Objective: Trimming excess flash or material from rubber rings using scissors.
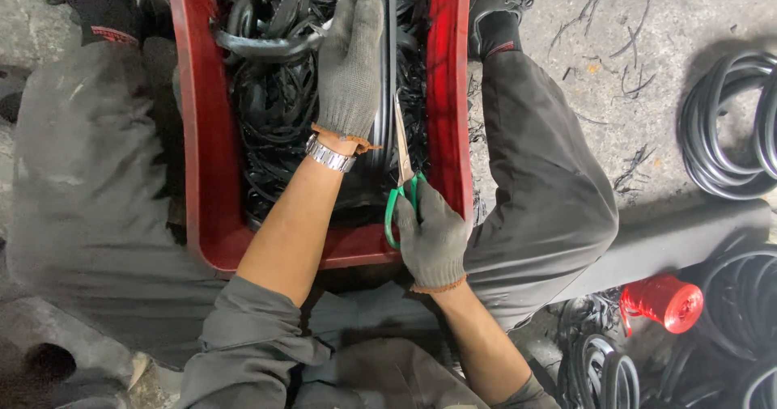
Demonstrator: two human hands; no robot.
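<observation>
My left hand (350, 61), in a grey knit glove with a metal watch at the wrist, rests on a black rubber ring (387, 69) that stands in a red plastic bin (202, 142). My right hand (433, 235), also gloved, grips green-handled scissors (402, 178). Their blades lie along the ring's edge just right of my left hand. The bin sits between my knees and is full of black rubber trimmings and rings.
Grey trouser legs flank the bin, with black shoes at the top. Coils of black rubber rings (728, 126) lie on the concrete at right. A red spool of string (665, 302) sits at lower right beside more rings (607, 377). Rubber scraps litter the floor.
</observation>
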